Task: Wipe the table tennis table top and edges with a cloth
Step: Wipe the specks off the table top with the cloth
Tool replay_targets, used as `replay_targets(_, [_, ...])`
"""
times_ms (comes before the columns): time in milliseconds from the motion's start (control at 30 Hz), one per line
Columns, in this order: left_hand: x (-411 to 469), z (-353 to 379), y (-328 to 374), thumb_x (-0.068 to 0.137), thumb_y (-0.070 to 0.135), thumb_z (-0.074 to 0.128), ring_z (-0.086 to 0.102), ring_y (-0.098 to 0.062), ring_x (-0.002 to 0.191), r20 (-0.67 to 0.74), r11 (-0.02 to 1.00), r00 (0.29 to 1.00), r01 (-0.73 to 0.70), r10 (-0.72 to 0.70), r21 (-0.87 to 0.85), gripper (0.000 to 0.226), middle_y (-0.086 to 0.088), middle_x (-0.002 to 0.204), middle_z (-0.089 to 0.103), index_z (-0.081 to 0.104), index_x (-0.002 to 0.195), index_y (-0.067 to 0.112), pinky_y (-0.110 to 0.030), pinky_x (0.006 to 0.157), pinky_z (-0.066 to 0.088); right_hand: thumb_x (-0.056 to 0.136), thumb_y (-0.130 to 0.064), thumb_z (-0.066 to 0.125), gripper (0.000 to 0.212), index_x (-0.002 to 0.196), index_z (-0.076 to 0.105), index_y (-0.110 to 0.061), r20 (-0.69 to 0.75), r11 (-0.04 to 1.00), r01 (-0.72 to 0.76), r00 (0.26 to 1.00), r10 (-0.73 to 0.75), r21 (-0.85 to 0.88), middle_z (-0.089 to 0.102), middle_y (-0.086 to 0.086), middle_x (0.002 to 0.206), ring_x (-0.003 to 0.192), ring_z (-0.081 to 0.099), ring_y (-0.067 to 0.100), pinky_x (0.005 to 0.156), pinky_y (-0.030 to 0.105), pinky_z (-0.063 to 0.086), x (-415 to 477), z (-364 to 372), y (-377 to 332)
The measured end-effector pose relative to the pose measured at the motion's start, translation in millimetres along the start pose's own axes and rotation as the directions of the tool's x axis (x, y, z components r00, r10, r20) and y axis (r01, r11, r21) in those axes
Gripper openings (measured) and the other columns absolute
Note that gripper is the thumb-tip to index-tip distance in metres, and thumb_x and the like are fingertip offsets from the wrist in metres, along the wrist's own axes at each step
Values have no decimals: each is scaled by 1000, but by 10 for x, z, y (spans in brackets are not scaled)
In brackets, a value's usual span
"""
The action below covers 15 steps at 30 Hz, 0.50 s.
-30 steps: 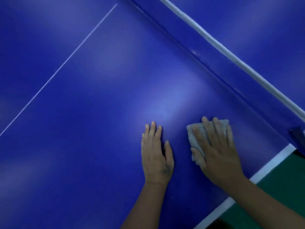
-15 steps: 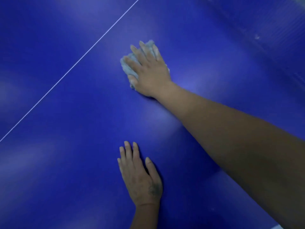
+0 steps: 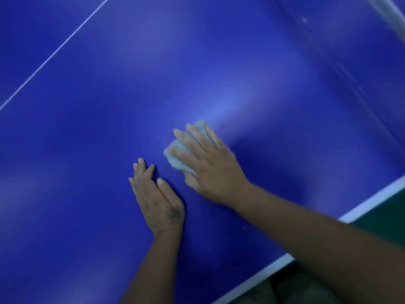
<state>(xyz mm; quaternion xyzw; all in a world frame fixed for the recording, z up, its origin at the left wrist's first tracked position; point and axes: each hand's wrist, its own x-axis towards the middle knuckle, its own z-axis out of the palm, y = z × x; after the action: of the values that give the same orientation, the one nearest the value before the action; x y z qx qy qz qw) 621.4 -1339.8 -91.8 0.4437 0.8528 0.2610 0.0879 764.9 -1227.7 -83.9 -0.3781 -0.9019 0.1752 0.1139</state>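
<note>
The blue table tennis table top (image 3: 92,150) fills the view. My right hand (image 3: 208,165) lies flat with straight fingers on a crumpled pale grey cloth (image 3: 177,157) and presses it onto the top near the middle. The cloth shows at the fingertips and beside the thumb; the rest is under the palm. My left hand (image 3: 157,198) rests flat on the bare top just to the left of the cloth, fingers straight, holding nothing.
The table's white edge line (image 3: 271,267) runs along the lower right, with green floor (image 3: 385,207) beyond it. A thin white centre line (image 3: 54,51) crosses the upper left. The blurred net (image 3: 392,16) stands at the top right corner.
My right hand has drawn the cloth back from the far reach near the centre line towards me, ending beside my left hand. The left hand stays planted.
</note>
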Motion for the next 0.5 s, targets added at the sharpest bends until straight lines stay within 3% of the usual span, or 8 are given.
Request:
replay_targets(67, [-5,-3,-5,109,14,36,31,-31,163,8,1000,1000,-14,14,10,43,-18,169,43,55,143,-2,-58,134,18,98,-27,58,66,162,47,-22,-5,997,-65,998,65,36,31,10,175,164,24,36,130,62,22,-658,38,-182])
replay_targets(200, [-8,4,-1,110,17,39,32,-33,163,42,994,995,-96,94,57,42,-18,169,43,56,144,-2,-60,133,20,106,-41,53,64,167,38,-30,65,998,27,997,-30,52,21,3,179,166,17,28,132,58,19,-1705,11,-311])
replay_targets(267, [-94,38,102,112,19,39,30,-31,164,88,987,986,-150,145,56,43,-16,170,42,55,147,-1,-59,133,20,106,-44,55,64,166,39,-30,32,1000,0,1000,-1,30,24,2,178,165,21,28,132,57,20,-1977,-86,-81])
replay_targets(400, [-457,240,631,113,22,41,27,-28,165,225,950,924,-311,309,-24,44,-12,172,39,51,151,3,-54,136,16,100,-38,65,73,167,37,-31,-131,958,-281,953,272,-52,34,11,173,161,31,39,128,65,26,-2295,-420,590])
replay_targets(500, [-835,465,1163,112,28,43,19,-25,168,310,938,891,-346,331,-7,50,-8,175,34,48,157,7,-49,137,12,103,-29,64,62,163,46,-28,-234,820,-567,810,538,-77,32,11,174,162,27,41,130,65,19,-2424,-742,1200])
